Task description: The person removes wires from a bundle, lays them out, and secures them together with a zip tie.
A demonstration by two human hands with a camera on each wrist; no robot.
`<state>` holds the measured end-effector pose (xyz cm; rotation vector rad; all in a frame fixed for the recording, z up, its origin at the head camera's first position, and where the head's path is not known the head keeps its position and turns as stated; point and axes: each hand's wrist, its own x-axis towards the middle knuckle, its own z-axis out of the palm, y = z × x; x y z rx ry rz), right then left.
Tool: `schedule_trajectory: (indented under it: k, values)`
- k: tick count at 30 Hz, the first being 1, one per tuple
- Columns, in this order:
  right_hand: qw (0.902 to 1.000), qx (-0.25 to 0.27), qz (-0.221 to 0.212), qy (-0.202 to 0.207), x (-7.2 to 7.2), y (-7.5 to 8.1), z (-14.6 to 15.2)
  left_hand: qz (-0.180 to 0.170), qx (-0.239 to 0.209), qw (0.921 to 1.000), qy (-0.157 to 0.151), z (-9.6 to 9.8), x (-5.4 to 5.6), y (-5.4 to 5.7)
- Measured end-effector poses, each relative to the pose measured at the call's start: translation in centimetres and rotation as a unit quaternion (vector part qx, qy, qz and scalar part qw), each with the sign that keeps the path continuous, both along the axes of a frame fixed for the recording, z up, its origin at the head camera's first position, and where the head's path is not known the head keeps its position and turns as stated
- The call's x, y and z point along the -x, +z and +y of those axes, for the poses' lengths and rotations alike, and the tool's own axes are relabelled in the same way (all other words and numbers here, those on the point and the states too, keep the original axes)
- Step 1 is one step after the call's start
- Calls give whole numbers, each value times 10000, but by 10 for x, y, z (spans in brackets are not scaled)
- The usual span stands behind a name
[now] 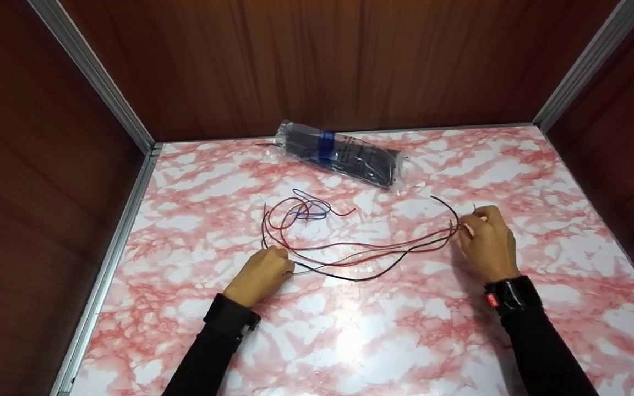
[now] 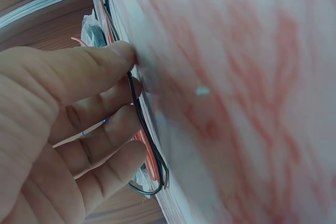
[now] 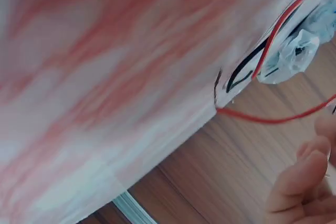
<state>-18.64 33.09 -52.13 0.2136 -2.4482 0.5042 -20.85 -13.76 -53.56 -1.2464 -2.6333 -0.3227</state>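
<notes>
My left hand (image 1: 262,275) rests low at the left end of the loose wires; its thumb and index finger (image 2: 123,53) pinch a black wire (image 2: 137,106). The black wire (image 1: 355,280) bows across the table towards my right hand (image 1: 487,242). That hand, with curled fingers, pinches wire at the right end, where a short thin tip stands out beyond the fingertips. Red wires (image 1: 350,245) run between both hands. In the right wrist view, a red wire (image 3: 278,120) reaches towards the fingers, which are partly out of frame. A tangled blue wire (image 1: 317,216) lies behind the left hand.
A clear plastic bag (image 1: 361,159) with dark contents and a blue band lies at the back of the red-and-white marbled table (image 1: 405,341). Brown wood-grain panels (image 1: 317,66) enclose the back and both sides, with metal strips (image 1: 102,88) at the corners.
</notes>
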Motion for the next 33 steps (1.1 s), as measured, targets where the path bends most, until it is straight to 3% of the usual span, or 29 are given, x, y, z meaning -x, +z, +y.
schedule_trajectory:
  k: [5,9,15,20,26,33]
  values:
    - [9944,-328,-815,593,-10,7,13,223,16,9997,38,-2,0,0]
    - [9834,-175,-1426,1107,-16,12,24,377,-53,9993,73,-1,1,0]
    - [9774,415,-1530,1398,-24,17,30,480,-146,9987,47,0,1,-2]
    - [9592,59,-2198,1778,-21,18,28,476,-43,9988,137,0,3,-2]
    - [9420,-296,-2920,1627,-8,5,21,481,-124,9987,135,4,5,-1]
    - [9434,-307,-2860,1652,3,0,14,384,-184,9991,-47,7,3,-2]
